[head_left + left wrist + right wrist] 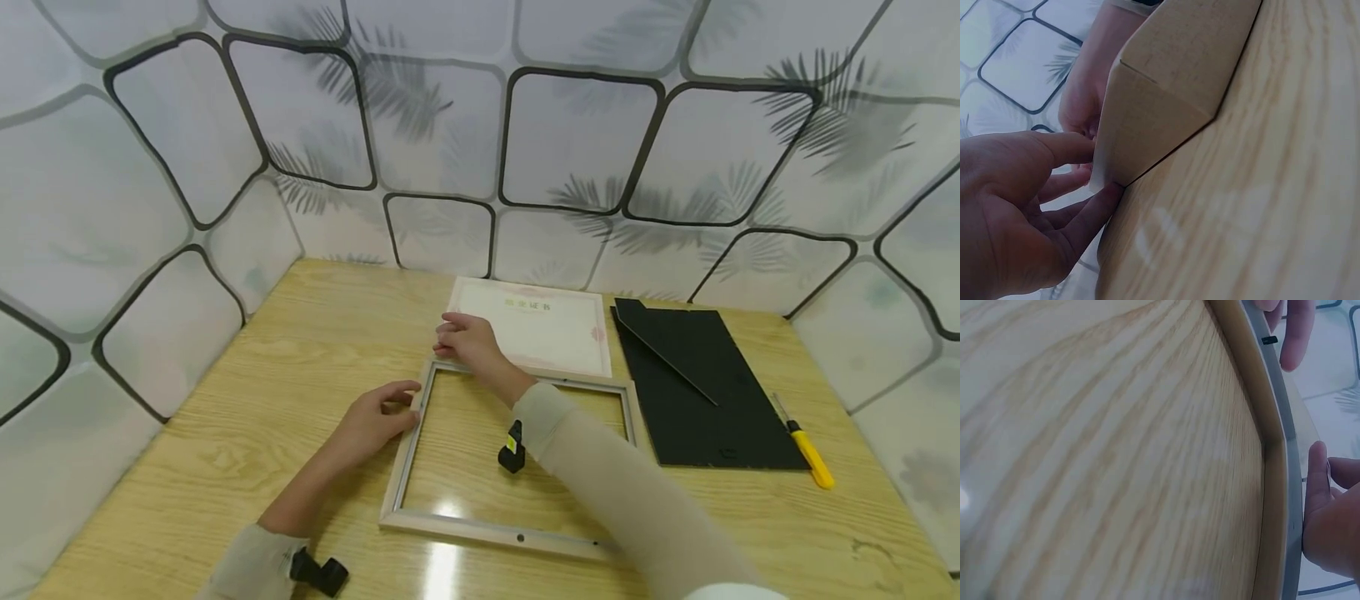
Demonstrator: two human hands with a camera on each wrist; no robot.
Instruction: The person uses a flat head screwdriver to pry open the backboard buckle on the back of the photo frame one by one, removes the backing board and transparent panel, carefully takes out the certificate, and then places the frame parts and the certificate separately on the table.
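A pale picture frame with a grey inner lip lies flat on the wooden table. My left hand is at the frame's left rail; in the left wrist view, its extended fingertips touch the outer side. My right hand reaches across the frame to its far left corner, fingers bent, beside a certificate behind the frame. In the right wrist view, the right hand lies outside the rail with thumb and a finger close together; I cannot tell what is between them.
A black backing board with a black stand strip on it lies to the right. A screwdriver with a yellow handle lies beside the board. Patterned fabric walls enclose the table's back and sides.
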